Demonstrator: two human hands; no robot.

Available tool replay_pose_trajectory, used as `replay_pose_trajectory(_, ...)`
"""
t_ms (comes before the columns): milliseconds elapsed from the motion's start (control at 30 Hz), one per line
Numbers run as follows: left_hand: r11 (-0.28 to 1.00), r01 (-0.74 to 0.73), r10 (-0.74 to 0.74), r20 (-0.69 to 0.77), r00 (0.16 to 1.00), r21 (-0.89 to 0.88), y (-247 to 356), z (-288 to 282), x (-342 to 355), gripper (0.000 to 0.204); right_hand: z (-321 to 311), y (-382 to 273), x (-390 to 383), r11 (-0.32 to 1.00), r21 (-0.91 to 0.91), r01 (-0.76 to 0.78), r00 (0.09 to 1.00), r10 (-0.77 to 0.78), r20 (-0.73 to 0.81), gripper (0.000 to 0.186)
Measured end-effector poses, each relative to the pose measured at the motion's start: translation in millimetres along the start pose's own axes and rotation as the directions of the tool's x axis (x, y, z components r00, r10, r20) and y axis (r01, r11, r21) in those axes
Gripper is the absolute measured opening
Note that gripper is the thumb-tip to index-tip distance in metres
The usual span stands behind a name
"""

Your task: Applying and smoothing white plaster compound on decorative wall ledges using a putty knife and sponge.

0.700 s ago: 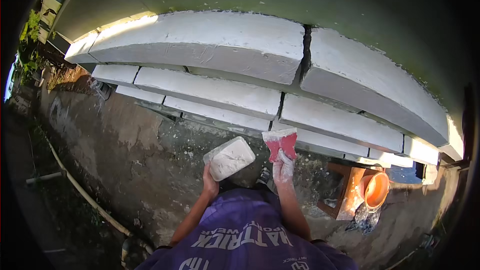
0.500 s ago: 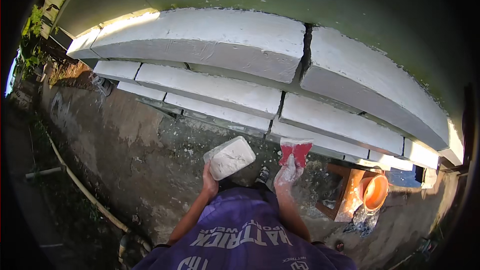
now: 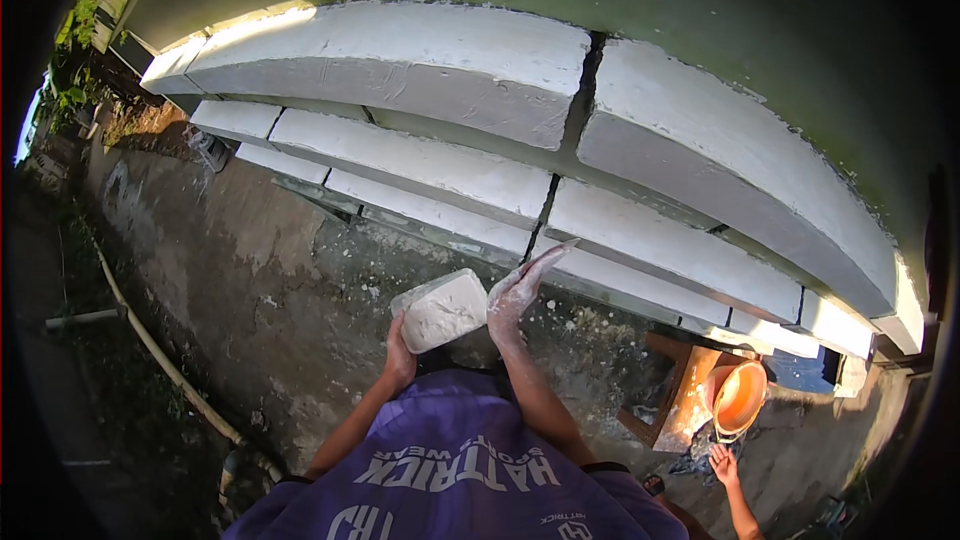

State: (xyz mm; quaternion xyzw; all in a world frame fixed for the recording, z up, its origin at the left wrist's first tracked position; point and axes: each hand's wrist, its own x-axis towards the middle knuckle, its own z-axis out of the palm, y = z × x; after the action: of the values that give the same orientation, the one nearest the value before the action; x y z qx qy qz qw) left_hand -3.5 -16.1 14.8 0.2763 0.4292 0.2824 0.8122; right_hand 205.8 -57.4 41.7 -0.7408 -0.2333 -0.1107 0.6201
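Observation:
My left hand (image 3: 398,345) grips a white rectangular tub (image 3: 440,308) filled with white paste, level with my waist. My right hand (image 3: 506,310) is raised beside the tub's right side, coated in white powder and closed on the pink putty scraper (image 3: 540,262), which now shows almost edge-on, its tip angled up to the right. Behind both hands run stepped white rows of long blocks (image 3: 420,180) with dark gaps between them, set against a green wall (image 3: 700,20).
An orange bucket (image 3: 738,395) sits on a brown wooden stool (image 3: 650,410) at the right. Another person's hand (image 3: 722,462) reaches in below the bucket. Pale pipes (image 3: 180,380) run along the ground at the left. The stained concrete ground (image 3: 200,240) lies beneath.
My right hand has moved left and up toward the tub, turning the scraper edge-on. The tub has shifted slightly left. Another person's hand has appeared below the bucket.

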Motion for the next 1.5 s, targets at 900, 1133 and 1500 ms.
replay_pose_trajectory(900, 0.996, -0.012, 0.009, -0.041, 0.999, -0.084, 2, -3, -1, 0.059, -74, 138, 30, 0.374, -0.646, 0.666, 0.739, -0.454, 0.499, 0.049)
replay_pose_trajectory(1133, 0.997, -0.044, 0.039, -0.088, 0.995, -0.057, 2, 0, 2, 0.060, -107, 111, -1, 0.588, -0.459, 0.666, 0.735, -0.408, 0.542, 0.048)
replay_pose_trajectory(1500, 0.998, -0.022, 0.019, -0.047, 0.999, -0.050, 6, 11, 12, 0.056, -205, -20, 81, 0.970, 0.112, -0.214, 0.976, 0.217, -0.022, 0.041)
